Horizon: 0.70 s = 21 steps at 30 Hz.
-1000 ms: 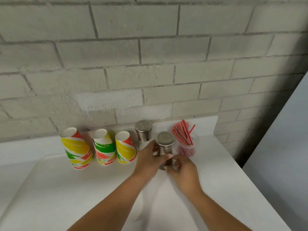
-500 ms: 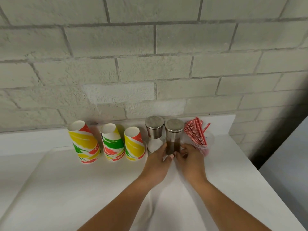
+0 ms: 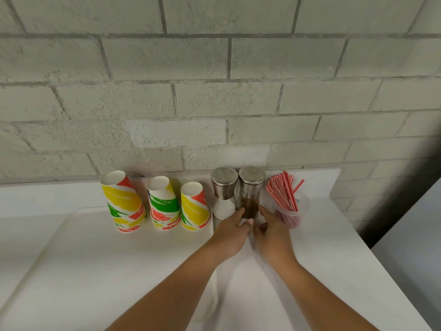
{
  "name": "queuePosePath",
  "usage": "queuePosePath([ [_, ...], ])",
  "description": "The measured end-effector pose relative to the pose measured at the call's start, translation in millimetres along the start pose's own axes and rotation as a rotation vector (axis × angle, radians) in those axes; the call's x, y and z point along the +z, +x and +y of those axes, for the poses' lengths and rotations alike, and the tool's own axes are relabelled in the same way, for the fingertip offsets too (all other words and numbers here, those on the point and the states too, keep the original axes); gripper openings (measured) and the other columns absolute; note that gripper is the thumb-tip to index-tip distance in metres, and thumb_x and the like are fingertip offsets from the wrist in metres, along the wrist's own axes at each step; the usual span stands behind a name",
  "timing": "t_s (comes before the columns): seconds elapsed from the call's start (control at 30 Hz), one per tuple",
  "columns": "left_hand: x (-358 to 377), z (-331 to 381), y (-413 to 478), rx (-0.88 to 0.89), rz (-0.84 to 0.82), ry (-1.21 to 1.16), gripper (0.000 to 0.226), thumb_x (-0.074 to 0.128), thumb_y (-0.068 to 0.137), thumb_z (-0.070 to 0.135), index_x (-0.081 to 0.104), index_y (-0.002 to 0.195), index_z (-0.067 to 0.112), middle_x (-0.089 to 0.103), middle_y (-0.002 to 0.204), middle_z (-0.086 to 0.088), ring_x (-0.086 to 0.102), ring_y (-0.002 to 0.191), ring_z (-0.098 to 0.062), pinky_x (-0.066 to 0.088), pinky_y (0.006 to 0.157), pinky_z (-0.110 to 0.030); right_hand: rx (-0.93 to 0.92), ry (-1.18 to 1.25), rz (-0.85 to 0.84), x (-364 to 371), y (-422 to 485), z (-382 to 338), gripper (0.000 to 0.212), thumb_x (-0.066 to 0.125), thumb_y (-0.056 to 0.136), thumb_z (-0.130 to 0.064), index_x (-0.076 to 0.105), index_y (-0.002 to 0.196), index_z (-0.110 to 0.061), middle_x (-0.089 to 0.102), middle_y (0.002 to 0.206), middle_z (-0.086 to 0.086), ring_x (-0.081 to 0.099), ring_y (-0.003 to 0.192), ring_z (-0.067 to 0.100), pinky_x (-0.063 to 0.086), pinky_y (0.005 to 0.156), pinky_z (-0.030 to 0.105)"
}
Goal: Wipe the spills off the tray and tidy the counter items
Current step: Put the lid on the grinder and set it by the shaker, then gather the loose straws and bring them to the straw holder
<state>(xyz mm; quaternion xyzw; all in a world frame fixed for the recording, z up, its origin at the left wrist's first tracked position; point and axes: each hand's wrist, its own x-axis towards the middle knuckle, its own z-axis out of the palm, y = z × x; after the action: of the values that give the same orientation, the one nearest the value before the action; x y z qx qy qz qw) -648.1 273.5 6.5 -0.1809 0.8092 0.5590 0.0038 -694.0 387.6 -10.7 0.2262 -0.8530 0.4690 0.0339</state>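
A pepper grinder (image 3: 251,194) with a steel cap and brown contents stands upright at the back of the white counter, right beside a matching salt grinder (image 3: 223,194). My left hand (image 3: 232,231) and my right hand (image 3: 272,231) cup the pepper grinder's base from either side, fingers touching the glass. A white tray (image 3: 95,259) covers the counter's left part, and three stacks of colourful paper cups (image 3: 124,204) (image 3: 163,204) (image 3: 194,206) stand upside down along its far edge.
A clear plastic cup of red-striped straws (image 3: 287,201) stands just right of the pepper grinder, close to my right hand. A grey block wall (image 3: 214,91) backs the counter. The counter's right edge (image 3: 372,271) drops off to a dark gap.
Both hands pushed the pepper grinder back toward the wall until it stood beside the salt grinder. The view has tilted up and closer.
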Motion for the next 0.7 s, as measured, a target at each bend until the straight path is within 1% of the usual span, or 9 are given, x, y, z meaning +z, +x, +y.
queuePosePath([
  [0.07, -6.1, 1.3, -9.4, 0.011, -0.01, 0.014, 0.052, 0.046, 0.094, 0.031, 0.032, 0.144, 0.023, 0.034, 0.151, 0.001, 0.031, 0.138, -0.016, 0.023, 0.105, -0.021, 0.016, -0.007, 0.013, -3.2, -6.3, -0.9, 0.046, 0.058, 0.084, -0.005, 0.05, 0.129, -0.01, 0.061, 0.069, -0.006, 0.055, 0.055, -0.002, 0.037, 0.056, 0.0],
  [0.13, -16.8, 1.5, -23.1, 0.036, 0.002, 0.043, 0.047, 0.047, 0.094, 0.03, 0.038, 0.14, 0.025, 0.038, 0.148, 0.003, 0.035, 0.136, -0.014, 0.025, 0.1, -0.019, 0.058, -0.034, 0.003, -5.7, -13.2, -4.4, 0.047, 0.057, 0.086, -0.009, 0.048, 0.131, -0.011, 0.067, 0.098, 0.009, 0.053, 0.061, 0.001, 0.037, 0.059, 0.004],
  [0.17, -23.9, 1.5, -32.5, 0.039, 0.01, 0.046, 0.046, 0.048, 0.094, 0.03, 0.041, 0.138, 0.025, 0.04, 0.147, 0.003, 0.036, 0.135, -0.014, 0.025, 0.098, -0.018, 0.074, -0.041, -0.003, -6.1, -17.0, -7.7, 0.046, 0.057, 0.086, -0.01, 0.048, 0.131, -0.012, 0.064, 0.11, 0.009, 0.054, 0.066, 0.002, 0.037, 0.063, 0.008],
  [0.23, -41.0, -0.3, -52.7, 0.043, 0.028, 0.05, 0.044, 0.05, 0.093, 0.03, 0.045, 0.136, 0.023, 0.042, 0.146, 0.002, 0.038, 0.134, -0.014, 0.025, 0.097, -0.017, 0.064, -0.041, -0.019, -4.2, -25.8, -19.5, 0.044, 0.057, 0.086, -0.012, 0.05, 0.129, -0.014, 0.061, 0.118, 0.006, 0.056, 0.074, 0.012, 0.04, 0.07, 0.02],
  [0.37, -90.5, -6.3, -101.1, 0.092, 0.099, 0.08, 0.035, 0.051, 0.093, 0.026, 0.055, 0.127, 0.022, 0.051, 0.137, 0.003, 0.046, 0.125, -0.014, 0.031, 0.096, -0.02, -0.039, -0.038, -0.043, 13.5, -46.0, -60.5, 0.034, 0.061, 0.082, -0.011, 0.057, 0.115, -0.019, 0.063, 0.109, 0.003, 0.058, 0.081, 0.017, 0.042, 0.071, 0.024],
  [0.47, -138.6, -19.3, -137.4, 0.098, 0.186, 0.066, 0.026, 0.052, 0.092, 0.018, 0.064, 0.114, 0.022, 0.062, 0.125, 0.0, 0.054, 0.116, -0.017, 0.039, 0.101, -0.028, -0.102, -0.026, -0.081, 38.8, -60.9, -98.1, 0.028, 0.062, 0.08, -0.012, 0.06, 0.107, -0.019, 0.064, 0.099, 0.003, 0.058, 0.083, 0.021, 0.045, 0.073, 0.029],
  [0.53, -176.8, -36.7, -164.9, 0.059, 0.283, 0.022, 0.025, 0.054, 0.09, 0.015, 0.065, 0.111, 0.021, 0.066, 0.117, -0.001, 0.058, 0.109, -0.015, 0.041, 0.094, -0.023, -0.153, -0.012, -0.129, 63.7, -73.2, -128.3, 0.026, 0.064, 0.078, -0.012, 0.062, 0.103, -0.017, 0.063, 0.094, 0.0, 0.058, 0.084, 0.02, 0.044, 0.074, 0.028],
  [0.63, -228.9, -64.1, -199.9, 0.019, 0.396, 0.05, 0.025, 0.056, 0.089, 0.016, 0.066, 0.111, 0.02, 0.067, 0.111, 0.001, 0.06, 0.099, -0.01, 0.041, 0.081, -0.013, -0.224, -0.001, -0.211, 100.6, -90.3, -165.8, 0.021, 0.065, 0.078, -0.013, 0.064, 0.098, -0.016, 0.06, 0.09, -0.004, 0.055, 0.083, 0.015, 0.041, 0.074, 0.025],
  [0.7, -264.6, -83.4, -223.6, -0.007, 0.457, 0.056, 0.023, 0.056, 0.089, 0.017, 0.066, 0.111, 0.019, 0.067, 0.111, 0.0, 0.06, 0.098, -0.009, 0.04, 0.081, -0.015, -0.257, 0.0, -0.289, 128.4, -103.5, -192.1, 0.021, 0.064, 0.079, -0.015, 0.064, 0.1, -0.016, 0.061, 0.092, -0.002, 0.054, 0.084, 0.016, 0.043, 0.076, 0.026],
])
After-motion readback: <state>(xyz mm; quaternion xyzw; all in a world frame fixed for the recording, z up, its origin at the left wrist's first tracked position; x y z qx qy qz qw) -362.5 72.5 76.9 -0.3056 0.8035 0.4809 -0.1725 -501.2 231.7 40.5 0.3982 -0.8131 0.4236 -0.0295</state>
